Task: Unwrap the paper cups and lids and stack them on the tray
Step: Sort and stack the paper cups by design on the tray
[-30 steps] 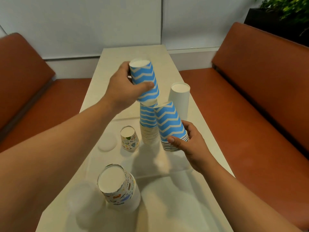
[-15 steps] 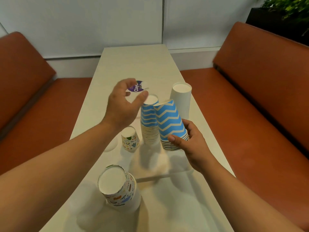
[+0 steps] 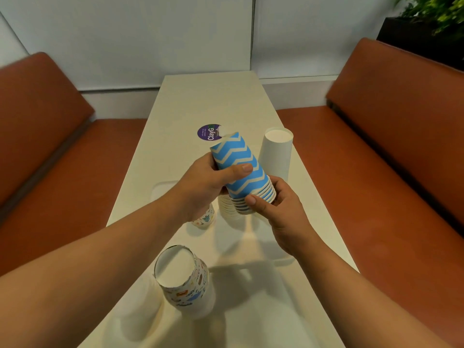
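Both hands hold one tilted stack of blue zigzag cups (image 3: pixel 239 169) above the white tray (image 3: pixel 160 189). My left hand (image 3: pixel 203 187) grips the top cup, thumb across its side. My right hand (image 3: pixel 278 212) grips the stack's rim end. Behind the stack, another pile of cups (image 3: pixel 227 208) stands upside down on the tray, mostly hidden. A small patterned cup (image 3: pixel 204 219) peeks out under my left wrist. A taller stack of patterned cups (image 3: pixel 184 280) stands upside down near me. A stack of plain white cups (image 3: pixel 276 153) stands at the right.
A round purple sticker (image 3: pixel 208 132) lies on the long white table (image 3: pixel 208 96) beyond the cups. Brown padded benches run along both sides, left bench (image 3: pixel 42 136) and right bench (image 3: pixel 391 136). A plant box (image 3: pixel 424 23) sits at the far right corner.
My left hand set a blue cup onto the standing pile, let go, dropped the purple sticker on the table, and came back to grip the top cup of the stack in my right hand, which rose.
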`<state>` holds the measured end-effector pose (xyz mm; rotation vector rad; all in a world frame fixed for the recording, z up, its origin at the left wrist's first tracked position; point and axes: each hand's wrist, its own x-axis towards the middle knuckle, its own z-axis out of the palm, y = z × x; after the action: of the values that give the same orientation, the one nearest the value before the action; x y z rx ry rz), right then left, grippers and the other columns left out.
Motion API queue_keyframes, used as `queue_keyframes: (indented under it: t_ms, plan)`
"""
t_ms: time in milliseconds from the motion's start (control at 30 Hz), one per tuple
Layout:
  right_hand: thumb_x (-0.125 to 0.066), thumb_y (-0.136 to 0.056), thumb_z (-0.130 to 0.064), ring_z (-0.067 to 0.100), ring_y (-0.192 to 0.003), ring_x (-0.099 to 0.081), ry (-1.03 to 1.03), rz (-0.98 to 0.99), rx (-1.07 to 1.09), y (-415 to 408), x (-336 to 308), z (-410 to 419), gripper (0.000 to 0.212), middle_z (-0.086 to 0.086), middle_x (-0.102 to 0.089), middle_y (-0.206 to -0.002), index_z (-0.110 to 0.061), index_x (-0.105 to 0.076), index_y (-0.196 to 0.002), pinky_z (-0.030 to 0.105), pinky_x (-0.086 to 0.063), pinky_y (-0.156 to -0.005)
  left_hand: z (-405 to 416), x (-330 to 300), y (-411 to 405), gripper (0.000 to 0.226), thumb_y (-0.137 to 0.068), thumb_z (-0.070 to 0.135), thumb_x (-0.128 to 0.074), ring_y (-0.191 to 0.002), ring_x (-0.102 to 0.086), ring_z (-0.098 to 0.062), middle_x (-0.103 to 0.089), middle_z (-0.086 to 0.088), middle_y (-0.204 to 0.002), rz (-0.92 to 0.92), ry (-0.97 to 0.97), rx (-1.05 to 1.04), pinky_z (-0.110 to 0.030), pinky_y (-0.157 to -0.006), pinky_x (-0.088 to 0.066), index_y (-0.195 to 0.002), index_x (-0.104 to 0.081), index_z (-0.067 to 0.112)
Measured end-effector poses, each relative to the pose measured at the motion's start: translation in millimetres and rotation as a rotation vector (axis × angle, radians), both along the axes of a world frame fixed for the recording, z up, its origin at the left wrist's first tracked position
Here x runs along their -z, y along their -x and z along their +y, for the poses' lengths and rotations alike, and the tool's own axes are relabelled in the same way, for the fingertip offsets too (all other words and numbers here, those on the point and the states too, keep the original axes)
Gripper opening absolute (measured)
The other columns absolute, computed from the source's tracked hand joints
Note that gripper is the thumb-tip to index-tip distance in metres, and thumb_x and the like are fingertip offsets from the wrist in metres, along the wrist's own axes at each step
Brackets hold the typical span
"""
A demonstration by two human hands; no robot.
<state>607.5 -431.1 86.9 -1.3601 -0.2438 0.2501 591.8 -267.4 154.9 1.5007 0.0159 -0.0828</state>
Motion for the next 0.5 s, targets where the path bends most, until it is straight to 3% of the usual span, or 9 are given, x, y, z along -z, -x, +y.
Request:
queue_keyframes:
  t_ms: [67, 300, 400, 500]
  plan:
    - [-0.085, -0.054, -0.043, 0.026, -0.096, -0.069, 0.018, -0.022, 0.006, 0.5, 0.6, -0.9, 0.068, 0.004, -0.071, -0.103, -0.018, -0.058, -0.112, 0.034, -0.058, -0.082, -0.6, 0.4, -1.4, 0.042, -0.072, 0.023, -0.071, -0.096, -0.072, -0.022, -0.075, -0.004, -0.103, -0.001, -0.003, 0.005, -0.027, -0.075, -0.057, -0.112, -0.063, 0.011]
    - [-0.085, -0.056, -0.042, 0.023, -0.095, -0.070, 0.034, -0.069, 0.044, -3.1, 3.7, -5.8, 0.066, 0.003, -0.070, -0.104, -0.019, -0.058, -0.111, 0.036, -0.059, -0.082, -2.8, -1.7, -9.2, 0.044, -0.073, 0.022, -0.076, -0.099, -0.072, -0.023, -0.074, -0.005, -0.105, -0.044, 0.024, -0.034, -0.034, -0.081, -0.058, -0.114, -0.061, 0.010]
    - [-0.085, -0.053, -0.041, 0.018, -0.089, -0.071, 0.032, -0.051, 0.072, -2.9, 12.3, -10.8, 0.068, 0.000, -0.071, -0.099, -0.017, -0.057, -0.110, 0.031, -0.057, -0.075, 9.2, -13.4, -27.0, 0.045, -0.076, 0.018, -0.078, -0.102, -0.070, -0.029, -0.072, -0.012, -0.109, -0.171, 0.023, -0.136, -0.041, -0.084, -0.057, -0.116, -0.062, 0.004]
    - [-0.083, -0.052, -0.044, 0.014, -0.086, -0.069, 0.024, -0.020, 0.109, -1.5, 21.3, -14.9, 0.068, -0.002, -0.070, -0.096, -0.017, -0.057, -0.108, 0.026, -0.054, -0.073, 28.1, -33.1, -46.1, 0.063, -0.072, 0.028, -0.082, -0.106, -0.067, -0.034, -0.068, -0.019, -0.114, -0.345, -0.061, -0.271, -0.049, -0.090, -0.055, -0.119, -0.056, -0.004]
